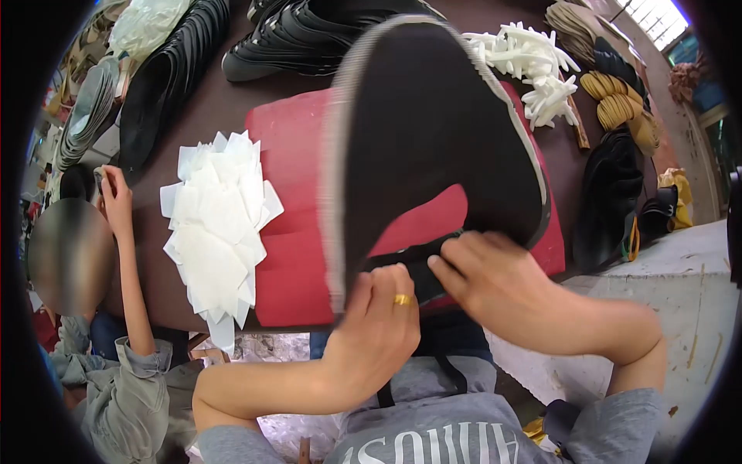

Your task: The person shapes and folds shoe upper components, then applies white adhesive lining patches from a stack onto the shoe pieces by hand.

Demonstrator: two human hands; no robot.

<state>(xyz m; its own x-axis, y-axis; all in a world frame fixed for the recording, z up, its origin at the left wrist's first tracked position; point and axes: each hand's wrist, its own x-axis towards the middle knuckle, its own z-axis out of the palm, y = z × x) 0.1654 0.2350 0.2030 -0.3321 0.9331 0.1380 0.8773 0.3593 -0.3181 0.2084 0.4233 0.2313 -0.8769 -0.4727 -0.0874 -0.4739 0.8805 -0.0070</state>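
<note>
A large black curved piece [433, 116] with a pale edge is held up over the red mat [290, 155], its left edge blurred by motion. My left hand [376, 325], with a gold ring, is closed on its lower left end. On the lower right part, my right hand [510, 286] is closed, its fingertips pinching the black edge. A narrow black strip of the piece spans between the two hands. Left of the mat lies a pile of white sheet pieces [220, 224].
Stacked black pieces [174, 85] and more black stacks [309, 39] lie at the back. White curled pieces [537, 66] sit behind the mat, tan bundles [618, 100] at right. At left, a co-worker's hand [116, 197] rests near the table's edge.
</note>
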